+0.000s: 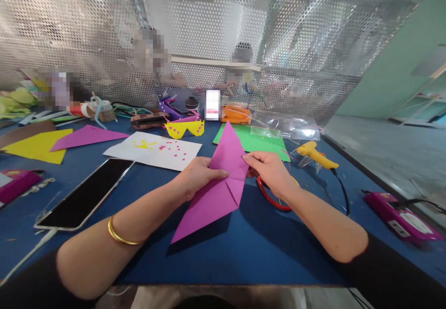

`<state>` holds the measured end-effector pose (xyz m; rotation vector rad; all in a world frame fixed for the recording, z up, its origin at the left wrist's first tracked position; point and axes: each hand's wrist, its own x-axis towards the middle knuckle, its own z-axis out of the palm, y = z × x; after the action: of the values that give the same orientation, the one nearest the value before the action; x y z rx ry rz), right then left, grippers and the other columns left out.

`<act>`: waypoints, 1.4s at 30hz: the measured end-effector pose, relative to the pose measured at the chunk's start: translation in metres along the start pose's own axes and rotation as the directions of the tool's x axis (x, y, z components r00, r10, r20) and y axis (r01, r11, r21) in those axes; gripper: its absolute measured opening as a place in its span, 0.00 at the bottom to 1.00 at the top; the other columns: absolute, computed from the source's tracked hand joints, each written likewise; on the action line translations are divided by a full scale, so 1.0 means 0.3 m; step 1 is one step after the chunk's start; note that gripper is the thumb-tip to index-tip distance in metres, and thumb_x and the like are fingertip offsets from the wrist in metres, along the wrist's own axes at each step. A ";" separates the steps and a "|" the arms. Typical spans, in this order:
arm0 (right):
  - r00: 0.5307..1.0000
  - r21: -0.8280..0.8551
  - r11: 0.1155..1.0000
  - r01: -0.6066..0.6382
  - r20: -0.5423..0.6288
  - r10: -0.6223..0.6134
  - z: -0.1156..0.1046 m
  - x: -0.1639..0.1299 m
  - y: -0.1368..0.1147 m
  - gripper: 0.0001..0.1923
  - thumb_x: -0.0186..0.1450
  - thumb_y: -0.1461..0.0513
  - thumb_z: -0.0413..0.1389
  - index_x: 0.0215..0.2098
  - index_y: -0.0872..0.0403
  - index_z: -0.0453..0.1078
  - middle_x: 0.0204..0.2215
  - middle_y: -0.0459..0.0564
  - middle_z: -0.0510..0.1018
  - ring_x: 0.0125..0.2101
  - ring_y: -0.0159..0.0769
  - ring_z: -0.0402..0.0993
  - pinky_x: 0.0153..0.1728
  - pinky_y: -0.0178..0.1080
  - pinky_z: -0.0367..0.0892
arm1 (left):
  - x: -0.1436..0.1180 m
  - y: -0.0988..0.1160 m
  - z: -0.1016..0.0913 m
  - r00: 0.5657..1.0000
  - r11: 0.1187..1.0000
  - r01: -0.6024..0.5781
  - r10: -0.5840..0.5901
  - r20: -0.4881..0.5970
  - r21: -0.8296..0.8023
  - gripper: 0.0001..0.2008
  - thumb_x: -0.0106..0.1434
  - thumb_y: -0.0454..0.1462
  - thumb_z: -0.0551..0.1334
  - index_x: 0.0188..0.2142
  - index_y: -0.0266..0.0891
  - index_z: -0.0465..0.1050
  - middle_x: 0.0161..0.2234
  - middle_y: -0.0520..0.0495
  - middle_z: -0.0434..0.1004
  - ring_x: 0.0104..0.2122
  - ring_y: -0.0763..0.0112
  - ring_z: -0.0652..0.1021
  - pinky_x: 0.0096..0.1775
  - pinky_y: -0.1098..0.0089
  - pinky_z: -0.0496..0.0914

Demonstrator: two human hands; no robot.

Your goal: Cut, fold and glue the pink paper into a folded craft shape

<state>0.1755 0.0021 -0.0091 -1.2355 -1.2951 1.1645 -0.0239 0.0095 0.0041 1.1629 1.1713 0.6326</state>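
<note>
Both the left hand [197, 175] and right hand [268, 169] pinch the folded magenta paper [223, 183] at its middle, its long axis running from near-left to far-centre above the blue table [244, 248].

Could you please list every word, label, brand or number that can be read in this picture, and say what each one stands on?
No text can be read here.
White label on the purple device at right: print too small to read.
Bright upright phone screen at the back: washed out, illegible.
Purple folded paper held by the left hand and right hand: blank.
White sheet: only yellow and pink dots, no writing.
</note>
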 end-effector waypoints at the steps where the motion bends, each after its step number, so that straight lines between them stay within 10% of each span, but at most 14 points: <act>1: 1.000 0.009 1.000 0.002 -0.002 -0.002 -0.002 0.000 -0.002 0.16 0.53 0.49 0.68 0.27 0.51 0.75 0.23 0.45 0.77 0.24 0.32 0.71 0.31 0.39 0.69 | 0.000 -0.001 0.000 1.000 1.000 0.003 -0.003 0.008 0.012 0.15 0.47 0.41 0.72 0.34 0.37 0.80 0.28 0.45 0.83 0.24 0.64 0.80 0.29 0.65 0.73; 24: 0.988 -0.011 0.997 0.075 -0.137 -0.075 -0.032 0.015 -0.006 0.19 0.56 0.44 0.64 0.29 0.51 0.77 0.20 0.42 0.72 0.23 0.31 0.65 0.25 0.36 0.61 | -0.025 -0.008 0.015 0.978 0.958 0.029 -0.087 0.192 0.287 0.09 0.41 0.40 0.72 0.25 0.40 0.80 0.22 0.48 0.80 0.20 0.64 0.77 0.24 0.67 0.69; 31: 0.969 -0.068 0.989 -0.131 0.201 0.142 -0.037 -0.001 -0.018 0.20 0.47 0.48 0.72 0.27 0.53 0.77 0.25 0.49 0.80 0.25 0.36 0.75 0.27 0.38 0.70 | 0.007 -0.008 0.005 0.997 0.998 0.011 -0.016 0.072 0.068 0.16 0.43 0.42 0.74 0.32 0.39 0.81 0.27 0.46 0.83 0.24 0.64 0.79 0.28 0.66 0.72; 42: 0.987 0.019 0.991 -0.135 0.096 0.132 -0.031 0.014 -0.004 0.16 0.48 0.55 0.71 0.31 0.53 0.75 0.29 0.49 0.81 0.26 0.31 0.75 0.27 0.36 0.71 | 0.033 -0.015 0.001 0.992 0.993 -0.096 0.090 -0.090 -0.062 0.16 0.50 0.44 0.72 0.36 0.38 0.81 0.29 0.47 0.82 0.24 0.70 0.77 0.27 0.71 0.69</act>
<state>0.1847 0.0063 -0.0071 -1.2777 -1.2783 1.3454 -0.0213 0.0165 -0.0037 1.1481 1.1654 0.7940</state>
